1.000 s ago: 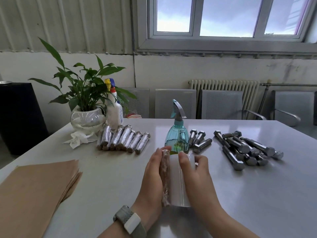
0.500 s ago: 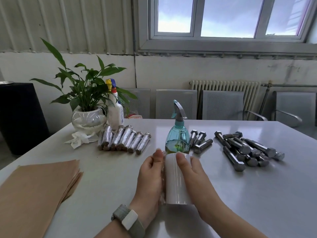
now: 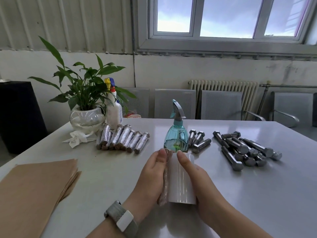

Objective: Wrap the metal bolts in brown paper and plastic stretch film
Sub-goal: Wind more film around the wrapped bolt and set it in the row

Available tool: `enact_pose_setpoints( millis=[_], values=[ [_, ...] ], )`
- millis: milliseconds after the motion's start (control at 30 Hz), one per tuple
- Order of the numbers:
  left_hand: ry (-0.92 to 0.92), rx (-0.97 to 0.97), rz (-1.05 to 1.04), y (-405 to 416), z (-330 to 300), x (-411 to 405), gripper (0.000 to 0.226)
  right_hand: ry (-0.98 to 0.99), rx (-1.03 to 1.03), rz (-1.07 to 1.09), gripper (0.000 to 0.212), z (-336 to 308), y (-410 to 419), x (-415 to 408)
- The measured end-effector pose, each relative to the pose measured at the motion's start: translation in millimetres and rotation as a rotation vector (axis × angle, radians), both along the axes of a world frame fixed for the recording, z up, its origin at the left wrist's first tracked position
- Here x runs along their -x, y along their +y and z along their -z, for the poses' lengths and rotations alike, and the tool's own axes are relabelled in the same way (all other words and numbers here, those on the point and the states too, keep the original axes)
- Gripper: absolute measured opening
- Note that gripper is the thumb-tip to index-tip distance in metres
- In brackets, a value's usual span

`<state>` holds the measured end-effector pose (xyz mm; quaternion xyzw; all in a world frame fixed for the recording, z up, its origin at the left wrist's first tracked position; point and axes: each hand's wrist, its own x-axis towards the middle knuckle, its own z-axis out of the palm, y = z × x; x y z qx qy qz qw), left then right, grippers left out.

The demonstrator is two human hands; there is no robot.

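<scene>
Bolts are in three places on the white surface [image 3: 240,194]: a bare pile [image 3: 243,150] at the right, three loose bolts [image 3: 199,140] just behind the blue spray bottle [image 3: 176,136], and a row of wrapped bolts [image 3: 123,140] at the left, near the potted plant [image 3: 85,100]. One more paper-wrapped bolt [image 3: 165,177] lies lengthwise at the centre, held up against a roll of stretch film [image 3: 181,182]. The left hand [image 3: 151,179] cups this bolt from the left, fingers curved along it and the thumb at its far end. The right hand [image 3: 199,184] grips the roll from the right, thumb lying over its top. Bolt and roll touch along their length. A stack of brown paper [image 3: 34,189] sits at the near left edge. A crumpled tissue [image 3: 77,138] lies beside the plant's bowl, and a white bottle [image 3: 114,109] stands just behind the wrapped row. A watch [image 3: 122,220] is on the left wrist.
</scene>
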<state>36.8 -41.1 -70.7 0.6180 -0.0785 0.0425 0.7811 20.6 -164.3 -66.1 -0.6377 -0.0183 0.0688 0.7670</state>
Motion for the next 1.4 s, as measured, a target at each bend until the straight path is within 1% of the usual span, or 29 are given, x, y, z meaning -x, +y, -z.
enact_pose_setpoints(
  millis=[33, 100, 167, 200, 300, 400, 500, 533, 567, 633, 700, 733, 800, 867, 933, 1000, 1067, 1133, 1233, 1300, 1400],
  values=[
    [-0.052, -0.072, -0.049, 2, 1, -1, 0.044, -0.025, 0.008, -0.007, 0.052, 1, 0, 0],
    [-0.127, -0.171, -0.141, 8, 3, -2, 0.045, -0.067, 0.071, 0.053, 0.059, 3, 3, -2],
    [-0.141, -0.213, -0.183, 9, 4, -3, 0.046, -0.085, 0.118, 0.102, 0.066, 4, 6, -4],
    [-0.130, -0.211, -0.193, 8, 5, -4, 0.046, -0.102, 0.140, 0.114, 0.066, 3, 7, -5],
    [-0.111, -0.140, -0.204, 4, 6, -5, 0.045, -0.187, 0.189, 0.143, 0.063, 2, 6, -5],
    [-0.095, -0.020, -0.170, -1, 4, -2, 0.042, -0.233, 0.250, 0.205, 0.073, 3, 6, -5],
    [-0.012, 0.169, -0.072, -4, 1, 4, 0.037, -0.245, 0.283, 0.267, 0.083, 5, 8, -2],
    [0.011, 0.232, -0.031, -5, 0, 6, 0.035, -0.250, 0.277, 0.315, 0.080, 5, 8, -2],
    [0.029, 0.284, 0.004, -7, 0, 8, 0.034, -0.252, 0.284, 0.365, 0.072, 4, 9, 0],
    [0.062, 0.327, 0.063, -10, 0, 11, 0.036, -0.254, 0.357, 0.416, 0.059, 1, 9, 1],
    [0.106, 0.329, 0.095, -14, -1, 14, 0.045, -0.232, 0.412, 0.435, 0.056, 2, 9, 0],
    [0.136, 0.342, 0.107, -15, -1, 14, 0.047, -0.203, 0.381, 0.435, 0.056, 3, 9, -1],
    [0.160, 0.309, 0.091, -15, -1, 12, 0.043, -0.126, 0.248, 0.384, 0.059, 4, 7, -2],
    [0.114, 0.217, 0.042, -14, -1, 11, 0.043, -0.059, 0.136, 0.226, 0.059, 3, 4, -4],
    [0.059, 0.148, 0.018, -13, -1, 9, 0.046, -0.034, 0.078, 0.063, 0.056, 1, -1, -5],
    [0.029, 0.124, -0.005, -10, -1, 9, 0.048, -0.067, 0.082, 0.000, 0.053, -1, -3, -4],
    [0.035, 0.119, -0.020, -5, -1, 7, 0.047, -0.113, 0.116, 0.019, 0.054, -1, -2, -4],
    [0.076, 0.126, -0.024, -1, -1, 4, 0.046, -0.120, 0.151, 0.115, 0.058, 0, 2, -4],
    [0.083, 0.055, -0.068, 1, -2, 2, 0.054, -0.120, 0.219, 0.230, 0.062, 1, 3, -5],
    [0.062, 0.033, -0.110, 1, -2, 1, 0.058, -0.136, 0.218, 0.239, 0.063, 2, 3, -3],
    [0.040, 0.080, -0.168, -1, -1, 1, 0.051, -0.188, 0.241, 0.247, 0.066, 6, 9, -1]
  ],
)
